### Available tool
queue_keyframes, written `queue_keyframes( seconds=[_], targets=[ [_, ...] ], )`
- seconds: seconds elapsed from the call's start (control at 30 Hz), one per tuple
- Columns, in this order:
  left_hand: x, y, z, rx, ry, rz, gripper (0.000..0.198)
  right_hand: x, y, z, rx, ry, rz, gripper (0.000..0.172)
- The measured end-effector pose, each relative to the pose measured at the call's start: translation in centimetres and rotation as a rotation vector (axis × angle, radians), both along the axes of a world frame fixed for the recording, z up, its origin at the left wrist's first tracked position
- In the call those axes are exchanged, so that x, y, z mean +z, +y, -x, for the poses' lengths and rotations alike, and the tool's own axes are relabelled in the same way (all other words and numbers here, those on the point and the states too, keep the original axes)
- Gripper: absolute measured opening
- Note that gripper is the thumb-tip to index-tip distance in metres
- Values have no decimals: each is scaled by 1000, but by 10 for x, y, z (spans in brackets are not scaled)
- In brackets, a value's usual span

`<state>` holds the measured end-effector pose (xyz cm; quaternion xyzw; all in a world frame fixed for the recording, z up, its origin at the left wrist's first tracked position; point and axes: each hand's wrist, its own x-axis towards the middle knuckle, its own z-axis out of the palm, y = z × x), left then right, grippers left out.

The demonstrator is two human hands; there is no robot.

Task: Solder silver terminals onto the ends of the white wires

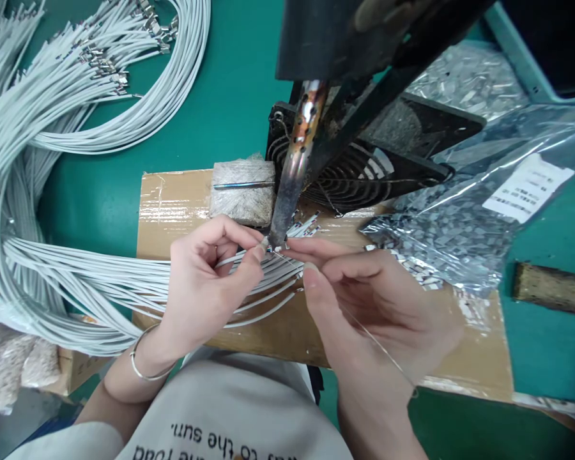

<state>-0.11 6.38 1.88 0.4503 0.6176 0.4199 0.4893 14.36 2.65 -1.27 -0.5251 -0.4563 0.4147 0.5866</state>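
Note:
My left hand (215, 275) pinches the end of a white cable between thumb and forefinger, right at the tip of a metal soldering iron (290, 172). Close on its right, my right hand (359, 294) is closed on a thin wire (378, 345) that runs from the iron's tip down across the palm. A small metal piece lies at the tip, partly hidden by my fingers. Beneath and left of my hands a bundle of white cables (100, 281) spreads over the cardboard (172, 198).
A wrapped block (242, 191) sits behind my left hand. Beyond the iron stands a black fan (354, 179). Plastic bags of small metal parts (464, 217) lie on the right, near a brown bar (553, 289). More coiled cables (182, 76) fill the upper left of the green table (239, 83).

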Motion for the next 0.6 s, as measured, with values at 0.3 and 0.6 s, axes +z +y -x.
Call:
queue_keyframes(
  seconds=[0.3,0.6],
  targets=[
    [2,-2,-1,4,27,-2,17,1,0,-1,-4,15,-24,23],
    [2,-1,0,2,30,-3,17,-1,0,-2,9,1,-8,23]
  ],
)
